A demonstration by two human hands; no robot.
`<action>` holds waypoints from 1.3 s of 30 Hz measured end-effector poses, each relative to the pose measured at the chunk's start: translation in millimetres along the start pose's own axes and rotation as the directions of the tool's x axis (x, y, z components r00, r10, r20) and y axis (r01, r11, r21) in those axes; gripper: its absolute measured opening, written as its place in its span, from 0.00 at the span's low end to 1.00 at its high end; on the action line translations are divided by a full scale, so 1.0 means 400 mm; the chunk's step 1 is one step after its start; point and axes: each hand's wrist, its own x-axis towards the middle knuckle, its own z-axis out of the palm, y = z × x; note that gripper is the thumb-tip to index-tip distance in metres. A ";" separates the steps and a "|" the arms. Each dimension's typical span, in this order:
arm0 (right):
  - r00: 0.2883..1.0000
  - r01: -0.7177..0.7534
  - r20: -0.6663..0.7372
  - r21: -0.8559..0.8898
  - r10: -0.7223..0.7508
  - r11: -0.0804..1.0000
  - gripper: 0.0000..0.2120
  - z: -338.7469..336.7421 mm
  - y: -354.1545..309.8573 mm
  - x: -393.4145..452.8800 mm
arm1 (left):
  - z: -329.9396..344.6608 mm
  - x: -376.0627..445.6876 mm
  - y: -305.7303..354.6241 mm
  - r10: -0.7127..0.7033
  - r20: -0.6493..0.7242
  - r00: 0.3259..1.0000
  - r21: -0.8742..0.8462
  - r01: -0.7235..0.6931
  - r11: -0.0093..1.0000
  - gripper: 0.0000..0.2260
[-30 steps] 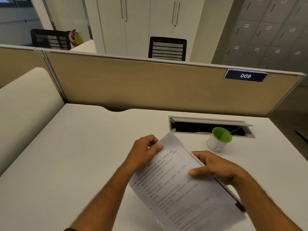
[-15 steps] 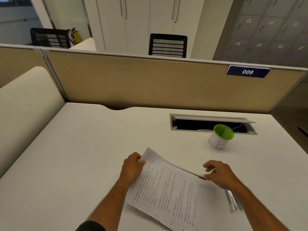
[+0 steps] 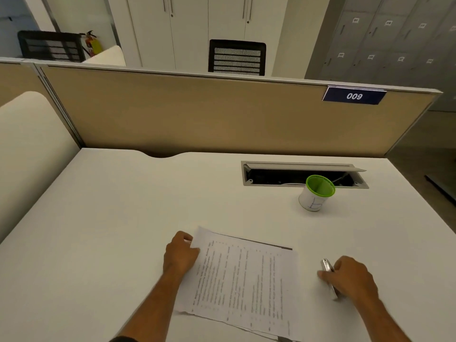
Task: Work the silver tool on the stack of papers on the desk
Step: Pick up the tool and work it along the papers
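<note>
Papers flat on the white desk (image 3: 123, 218), silver tool now in hand.

The stack of printed white papers (image 3: 244, 280) has settled flat since a moment ago; the left hand (image 3: 181, 255) still pinches its top-left corner. The right hand (image 3: 350, 280), empty and at the sheets' right edge before, now closes around the slim silver metal tool (image 3: 329, 275) just right of the stack. A green-rimmed white cup (image 3: 315, 193) stands beyond.

a wide, matte white desk (image 3: 118, 218) carries everything. a stack of printed white papers (image 3: 246, 280) lies flat near its front edge. a small white cup with a green rim (image 3: 314, 195) stands further back, just before a grey rectangular cable hatch (image 3: 303, 166) set into the desktop.
</note>
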 end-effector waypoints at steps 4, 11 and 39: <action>0.999 0.029 -0.016 0.053 -0.028 0.998 0.12 0.010 0.000 -0.013 | 0.007 -0.012 -0.001 0.012 0.037 0.999 -0.037 -0.011 0.999 0.24; 0.962 -0.153 0.256 0.799 -0.098 0.581 0.07 -0.018 -0.070 -0.042 | 0.032 -0.047 0.019 0.002 0.132 0.991 0.024 -0.006 1.000 0.25; 0.734 -0.174 0.470 0.828 -0.490 0.533 0.18 0.076 -0.226 -0.157 | 0.064 -0.106 0.034 0.033 0.364 0.931 0.070 -0.062 0.996 0.18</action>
